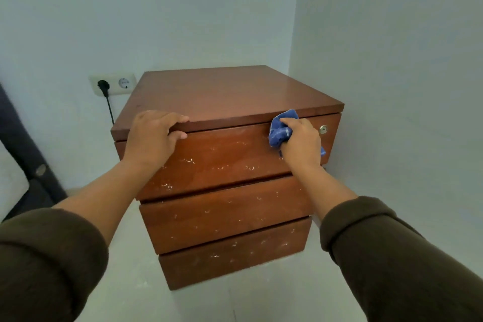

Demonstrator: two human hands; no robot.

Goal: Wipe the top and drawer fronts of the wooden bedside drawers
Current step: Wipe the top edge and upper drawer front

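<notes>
Hidden under right hand (300, 142): most of bunched blue cloth (280, 131), clutched against top drawer front (222, 159). Left hand (154, 136) curled over front edge of bedside drawers (230, 91). Tucked into wall corner; open floor (146, 295) ahead.

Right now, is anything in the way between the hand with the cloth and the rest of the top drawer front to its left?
Nothing visible blocks it. The right hand presses the blue cloth on the top drawer front, whose face is bare up to the left hand, which grips the top's front edge near the left corner.
</notes>
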